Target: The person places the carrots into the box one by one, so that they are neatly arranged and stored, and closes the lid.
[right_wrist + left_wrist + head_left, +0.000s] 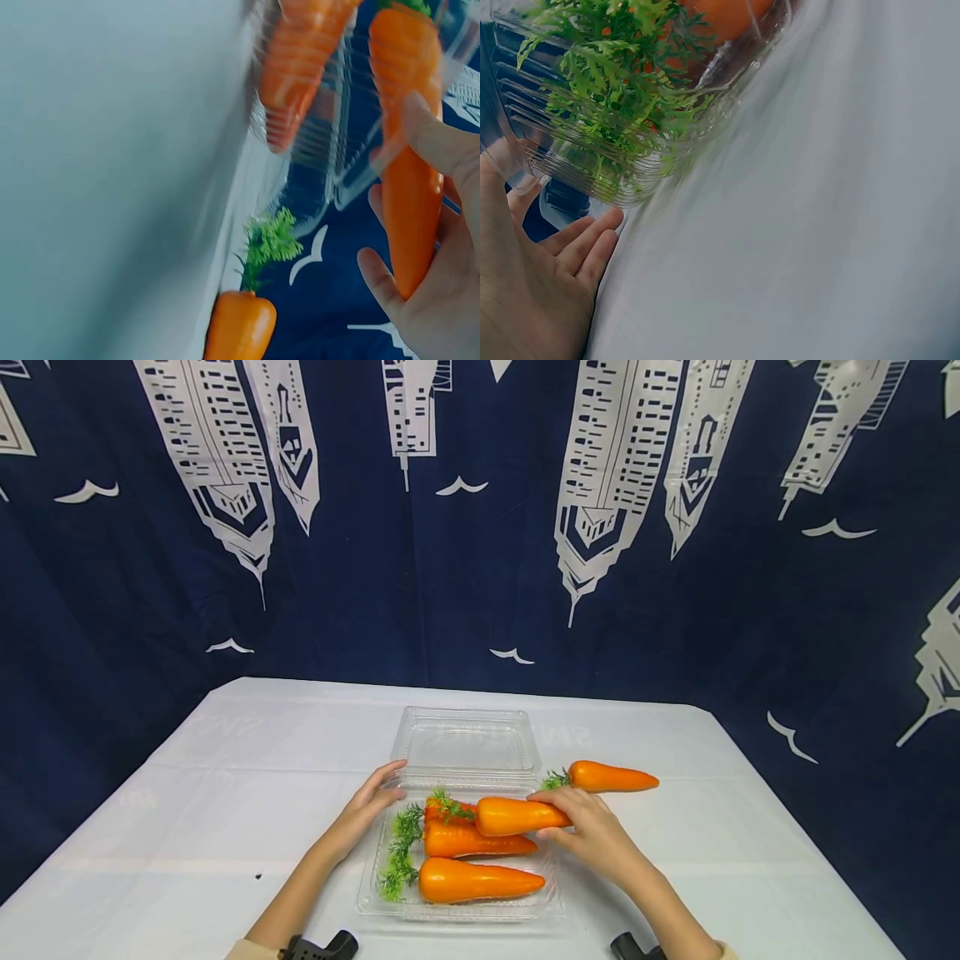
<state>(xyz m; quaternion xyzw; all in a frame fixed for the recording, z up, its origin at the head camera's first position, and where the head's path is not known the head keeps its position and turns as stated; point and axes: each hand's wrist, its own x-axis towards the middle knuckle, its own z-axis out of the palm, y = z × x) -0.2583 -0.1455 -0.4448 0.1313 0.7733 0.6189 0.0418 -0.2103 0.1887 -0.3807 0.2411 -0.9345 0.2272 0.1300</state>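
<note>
My right hand (596,833) grips an orange carrot (517,817) with a leafy green top, held over the back right of a clear plastic clamshell container (555,906). In the right wrist view, thumb and fingers wrap around the lower half of this carrot (411,187). Inside the container lie a front carrot (480,881), a middle carrot (468,841) and another partly hidden behind, their leaves toward the left. My left hand (363,810) rests at the container's left side, its fingers extended; the left wrist view shows that hand (547,277) beside the ribbed plastic wall.
The container's lid (468,739) lies folded back, away from me. One more carrot (611,776) is on the white table (225,827), right of the lid. A dark blue printed cloth (450,568) hangs behind the table.
</note>
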